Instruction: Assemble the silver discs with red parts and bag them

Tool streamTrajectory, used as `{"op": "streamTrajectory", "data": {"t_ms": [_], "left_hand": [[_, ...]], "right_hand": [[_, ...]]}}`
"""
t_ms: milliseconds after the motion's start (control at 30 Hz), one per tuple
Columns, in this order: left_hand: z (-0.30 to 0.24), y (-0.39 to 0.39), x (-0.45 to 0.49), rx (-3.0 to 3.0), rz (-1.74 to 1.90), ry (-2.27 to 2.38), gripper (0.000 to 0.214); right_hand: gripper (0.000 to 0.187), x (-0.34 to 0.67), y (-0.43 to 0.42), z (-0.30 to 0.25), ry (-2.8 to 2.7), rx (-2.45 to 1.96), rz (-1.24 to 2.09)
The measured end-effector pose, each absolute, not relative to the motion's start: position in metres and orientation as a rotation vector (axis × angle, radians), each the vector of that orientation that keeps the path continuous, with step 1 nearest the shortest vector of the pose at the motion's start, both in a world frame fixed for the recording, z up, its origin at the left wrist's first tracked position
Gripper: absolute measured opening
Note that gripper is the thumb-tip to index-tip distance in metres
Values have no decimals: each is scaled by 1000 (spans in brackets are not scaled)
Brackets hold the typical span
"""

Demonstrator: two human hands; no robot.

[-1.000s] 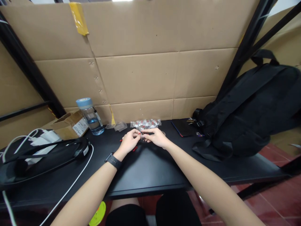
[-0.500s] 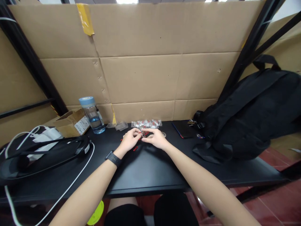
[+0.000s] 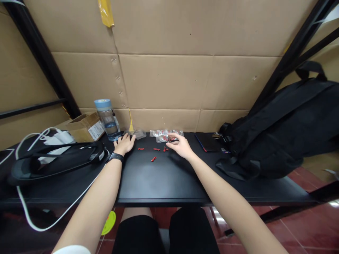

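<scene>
Right of the bottle: four red cords, room toward the table edge, and right hand, fingers parted, by packets (too blurred to count). Left hand, fingers spread, beside the bottle.

glossy plastic packets — smooth, satiny tabletop — matt cardboard panel, dull cloth backpack

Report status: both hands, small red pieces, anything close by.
Left hand by clear wrappers. Right hand at shiny packets, grip unclear. Small red pieces on tabletop. Bottle near left hand.
</scene>
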State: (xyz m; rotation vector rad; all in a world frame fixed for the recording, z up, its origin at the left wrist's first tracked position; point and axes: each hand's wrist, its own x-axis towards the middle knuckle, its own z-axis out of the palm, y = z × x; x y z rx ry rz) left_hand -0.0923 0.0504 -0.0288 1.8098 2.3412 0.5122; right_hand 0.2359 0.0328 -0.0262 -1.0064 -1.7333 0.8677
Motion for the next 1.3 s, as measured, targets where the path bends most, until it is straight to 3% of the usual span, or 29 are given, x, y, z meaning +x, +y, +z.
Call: {"op": "streamTrajectory", "data": {"t_ms": [133, 233, 400, 467, 533, 633, 767, 867, 1100, 1300], "left_hand": [[-23, 47, -83, 1856, 613, 2366, 66], [-10, 36, -72, 2070, 928, 2327, 53], [12, 14, -29, 2401, 1513, 1631, 31], [14, 6, -7, 2339, 1600, 1431, 40], [11, 0, 10, 2431, 1497, 1295, 45], [4, -3, 23, 2775, 1003, 1147, 38], [-8, -3, 24, 2931, 501, 1120, 55], [-10, -8, 27, 2940, 466, 1197, 62], [1, -28, 42, 2898, 284, 1211, 39], [0, -31, 31, 2736, 46, 1173, 49]], "right_hand": [[49, 236, 33, -26, -1740, -987, 851], [49, 238, 33, -22, -1732, -956, 793], [46, 251, 35, -7, -1682, -944, 655], [45, 260, 37, 0, -1655, -957, 600], [45, 270, 41, 5, -1628, -963, 539], [44, 284, 46, 9, -1622, -977, 434], [41, 290, 42, 11, -1849, -943, 393], [45, 287, 33, 14, -2112, -888, 439], [25, 281, 20, 22, -2396, -988, 426], [31, 285, 15, 30, -2413, -1116, 527]]}}
